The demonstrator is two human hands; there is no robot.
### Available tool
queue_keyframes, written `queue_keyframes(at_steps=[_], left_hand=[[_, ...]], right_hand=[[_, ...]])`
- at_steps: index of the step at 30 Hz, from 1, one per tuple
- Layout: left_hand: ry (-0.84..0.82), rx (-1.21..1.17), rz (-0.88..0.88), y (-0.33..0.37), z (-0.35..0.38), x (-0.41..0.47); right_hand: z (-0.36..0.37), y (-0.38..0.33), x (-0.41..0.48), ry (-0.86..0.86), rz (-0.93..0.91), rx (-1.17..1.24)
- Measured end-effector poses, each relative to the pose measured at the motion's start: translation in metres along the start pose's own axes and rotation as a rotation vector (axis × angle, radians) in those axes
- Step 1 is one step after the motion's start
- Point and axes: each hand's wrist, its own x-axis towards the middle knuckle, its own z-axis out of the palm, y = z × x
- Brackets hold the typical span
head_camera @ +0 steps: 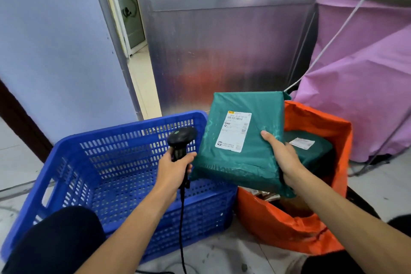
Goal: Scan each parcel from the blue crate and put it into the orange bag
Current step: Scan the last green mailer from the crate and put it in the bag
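Right hand [282,160] grips a green plastic-wrapped parcel [240,140], white shipping label [234,131] reading "A010", over the orange bag [289,229]; left hand [173,169] clutches a black handheld scanner [181,140] above the blue plastic crate [111,162].

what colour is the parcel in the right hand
Teal-green plastic parcel with a white shipping label, seen in the head view.

The crate [100,169] is blue with little holes. The parcel [240,140] is green with a white label [234,131]. The bag [295,229] is orange. The scanner [181,140] is black.
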Motion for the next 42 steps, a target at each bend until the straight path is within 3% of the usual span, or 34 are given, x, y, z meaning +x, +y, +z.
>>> queue_keyframes(at_steps=[5, 9, 14, 21, 27, 34, 42], left_hand=[[-0.015, 0.033, -0.064, -0.002, 0.012, 0.006], [-0.138, 0.116, -0.138, -0.004, 0.028, 0.0], [-0.257, 0.146, -0.087, 0.004, 0.063, -0.01], [-0.222, 0.143, -0.076, 0.007, 0.092, -0.006], [-0.255, 0.223, -0.024, -0.001, 0.105, 0.004], [-0.165, 0.362, 0.196, -0.032, 0.125, 0.02], [-0.058, 0.154, 0.093, -0.06, 0.15, 0.033]], right_hand=[[-0.005, -0.004, -0.008, 0.046, 0.006, 0.029], [-0.018, -0.019, -0.006, 0.08, 0.0, 0.036], [-0.057, -0.043, 0.005, 0.157, -0.025, 0.046], [-0.117, -0.06, 0.006, 0.48, -0.213, -0.003], [-0.164, -0.054, -0.004, 0.741, -0.281, -0.352], [-0.179, -0.038, 0.004, 0.701, -0.213, -0.249], [-0.164, -0.025, 0.033, 0.635, -0.175, -0.233]])
